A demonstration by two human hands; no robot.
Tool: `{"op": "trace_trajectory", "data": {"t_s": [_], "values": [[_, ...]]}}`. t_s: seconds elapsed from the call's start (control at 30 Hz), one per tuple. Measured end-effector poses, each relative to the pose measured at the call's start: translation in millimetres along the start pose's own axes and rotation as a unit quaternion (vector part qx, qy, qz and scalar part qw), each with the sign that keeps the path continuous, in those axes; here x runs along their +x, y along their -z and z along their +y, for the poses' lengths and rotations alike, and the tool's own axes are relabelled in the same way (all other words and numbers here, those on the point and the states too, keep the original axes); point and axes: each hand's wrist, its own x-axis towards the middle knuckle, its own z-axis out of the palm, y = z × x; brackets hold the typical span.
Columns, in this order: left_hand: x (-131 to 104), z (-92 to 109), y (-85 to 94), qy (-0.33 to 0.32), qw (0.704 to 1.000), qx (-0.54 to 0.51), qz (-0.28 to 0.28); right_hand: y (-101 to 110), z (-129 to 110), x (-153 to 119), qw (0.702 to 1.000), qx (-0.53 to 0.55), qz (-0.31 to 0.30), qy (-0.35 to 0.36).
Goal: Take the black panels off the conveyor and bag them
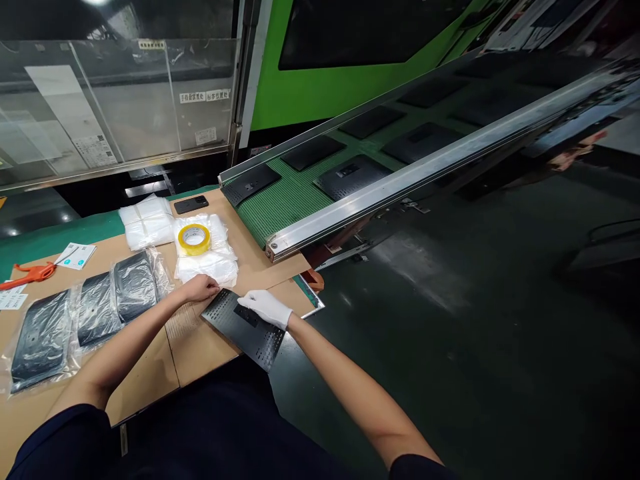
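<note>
A black plastic panel [243, 329] with rows of slots along its ends is tilted over the table's front edge. My right hand [264, 308], in a white glove, grips its far right side, with the thumb side over the top face. My bare left hand [201, 288] is closed at the panel's far left corner; whatever its fingers pinch is hidden. Just beyond that hand, a roll of clear tape with a yellow rim [194, 239] lies on a stack of white plastic bags [207, 267]. Left of my forearm are several bagged black panels [43, 337].
A green conveyor belt [280, 210] carrying several black panels [350, 175] slopes to the table's right end, edged by a metal rail [400, 180]. On the cardboard-covered table sit a phone [191, 205], folded bags [146, 221], an orange air gun [33, 272] and labels [75, 255].
</note>
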Motion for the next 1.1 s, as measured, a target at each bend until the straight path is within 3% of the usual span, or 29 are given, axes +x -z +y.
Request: {"op": "trace_trajectory", "data": {"t_s": [0.1,0.23,0.3,0.5,0.6,0.73,0.87,1.0,1.1], "values": [[-2.6,7.7,2.8,0.018,0.999,0.008,0.025,5.1,5.8,4.1,0.999,-0.004,0.028,-0.017],[-10.7,22.0,5.4,0.033,0.989,0.036,0.14,6.6,13.4,4.1,0.998,0.0,0.051,-0.028],[-15.1,26.4,5.0,0.031,0.983,0.068,0.169,5.8,14.8,3.1,0.998,0.006,0.05,-0.024],[-28.6,18.8,-1.8,0.082,0.987,0.13,0.044,12.5,15.8,1.7,0.998,0.019,0.049,-0.017],[-35.5,18.3,-3.9,0.09,0.985,0.134,0.063,14.1,16.5,2.1,0.996,0.033,0.075,-0.037],[-42.5,24.8,-4.2,0.062,0.976,0.124,0.167,4.3,13.0,2.0,0.989,0.05,0.133,-0.049],[-46.7,23.3,-3.9,0.019,0.968,0.085,0.236,-10.8,4.8,-0.3,0.99,0.057,0.124,-0.028],[-53.7,10.3,-2.6,-0.033,0.973,0.055,0.221,-20.1,-0.8,0.7,0.992,0.058,0.111,-0.017],[-60.4,-4.2,-3.6,-0.081,0.982,0.07,0.157,-22.4,-0.6,5.7,0.992,0.051,0.118,-0.017]]}}
